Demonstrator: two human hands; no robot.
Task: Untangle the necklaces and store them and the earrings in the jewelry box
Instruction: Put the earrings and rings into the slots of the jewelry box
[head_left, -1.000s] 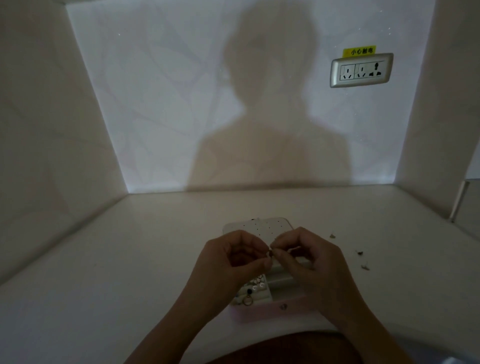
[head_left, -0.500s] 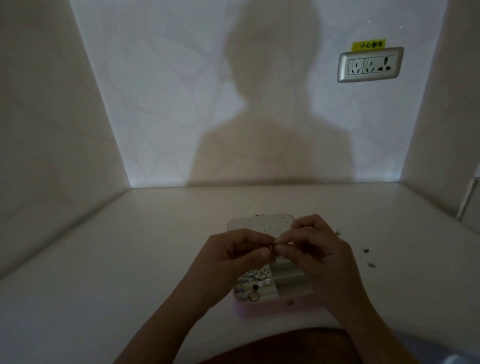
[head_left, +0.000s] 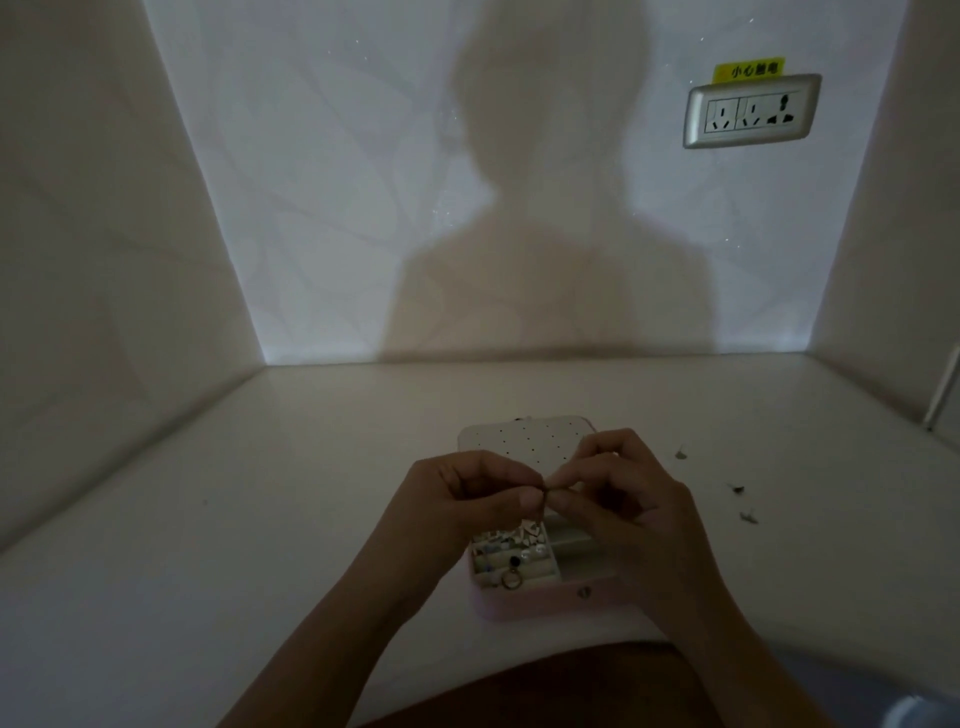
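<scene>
– Two hands are closest to us. What are they doing?

– The left hand (head_left: 467, 506) and the right hand (head_left: 631, 501) meet fingertip to fingertip above the jewelry box (head_left: 545, 603). Both have their fingers curled, and thumb and forefinger of each pinch the same tiny piece (head_left: 544, 491). It is too small and too dim to tell what it is.

– And the box itself?

– It is pink and sits on the white table (head_left: 260, 519) near the front edge, open, right under the hands. Its left compartments hold small pale pieces (head_left: 511, 540), and a ring (head_left: 509, 582) lies at the front left corner. The right compartments are partly hidden by the right hand. Behind the hands stands the lid (head_left: 519, 436), its pale inner face dotted with rows of little holes.

– Is anything lying outside it?

– Yes. To the right of the box, well apart from it, a few small loose pieces (head_left: 736, 488) lie scattered on the table. I cannot tell what they are.

– What about further back?

– The table runs to a back wall (head_left: 337, 182) between two side walls. A person's shadow (head_left: 545, 234) falls across the middle of it. High on the right is a silver-framed socket plate (head_left: 750, 111), with a yellow label (head_left: 748, 70) touching its top edge.
</scene>
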